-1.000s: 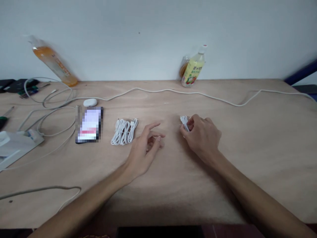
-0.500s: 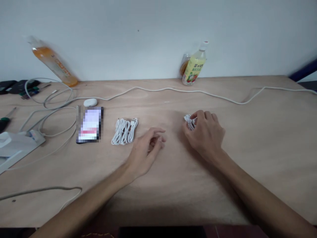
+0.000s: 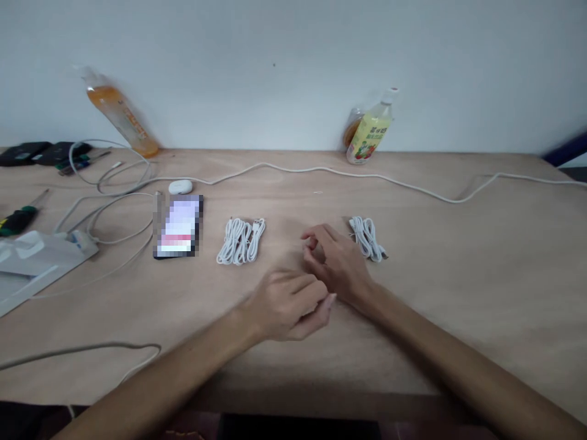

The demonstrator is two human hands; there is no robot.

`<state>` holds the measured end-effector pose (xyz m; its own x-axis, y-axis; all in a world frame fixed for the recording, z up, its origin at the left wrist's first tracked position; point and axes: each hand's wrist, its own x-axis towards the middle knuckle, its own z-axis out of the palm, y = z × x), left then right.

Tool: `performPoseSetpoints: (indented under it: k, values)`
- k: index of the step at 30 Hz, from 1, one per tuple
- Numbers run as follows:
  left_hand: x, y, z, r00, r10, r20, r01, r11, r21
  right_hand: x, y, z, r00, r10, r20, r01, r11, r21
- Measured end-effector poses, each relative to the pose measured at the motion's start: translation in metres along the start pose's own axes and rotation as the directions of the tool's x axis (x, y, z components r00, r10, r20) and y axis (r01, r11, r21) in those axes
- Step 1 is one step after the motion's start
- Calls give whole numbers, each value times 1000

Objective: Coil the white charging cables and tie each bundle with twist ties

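Observation:
My left hand (image 3: 293, 304) is above the near middle of the wooden table, its fingers curled and thumb drawn close to them; no object shows in it. Just beyond and to its right, my right hand (image 3: 337, 260) is loosely bent, with a gap between thumb and forefinger and nothing seen between them. A tied bundle of white USB cable (image 3: 365, 238) lies on the table right of the right hand, apart from it. On the left side, several similar white cable bundles (image 3: 241, 241) rest side by side, beyond the left hand.
A phone (image 3: 178, 226) and a white earbud case (image 3: 180, 187) lie at left, near a green-handled screwdriver (image 3: 21, 220) and white power strip (image 3: 41, 263). A long white cable (image 3: 330, 172) crosses the table. An orange drink bottle (image 3: 123, 119) and a yellow bottle (image 3: 371, 131) stand by the wall.
My right hand has let go of the cable bundle and moved left, leaving it on the table. My left hand has come nearer and rightward, its fingers closing. The view has shifted slightly.

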<state>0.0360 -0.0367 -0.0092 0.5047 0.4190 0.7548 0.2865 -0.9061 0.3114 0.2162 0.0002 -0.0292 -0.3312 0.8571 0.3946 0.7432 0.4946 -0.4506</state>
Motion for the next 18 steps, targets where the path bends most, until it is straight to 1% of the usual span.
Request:
performPoseSetpoints:
  k: [3,5,7,10,13,15,18]
  values:
    - [-2,1,5,995,99,28,-101,992,78,16,-12,8,992,17,122,-19,1000,16]
    - [-4,0,7,993,119,29,-121,987,105,30,-21,12,980,13,197,-18,999,26]
    - [-4,-1,8,993,117,20,-118,987,107,43,-28,15,966,-18,256,7,999,44]
    - [-4,-2,7,995,102,-1,-101,990,102,61,-39,17,945,-88,316,75,996,55]
    - [-3,-3,7,996,91,-19,-89,992,95,71,-48,19,920,-138,367,155,988,-17]
    - [-5,-4,8,996,81,-21,-79,992,97,73,-52,21,914,-149,378,194,977,-84]
    - [-8,-5,11,997,73,11,-74,991,108,71,-54,23,918,-165,361,237,957,-166]
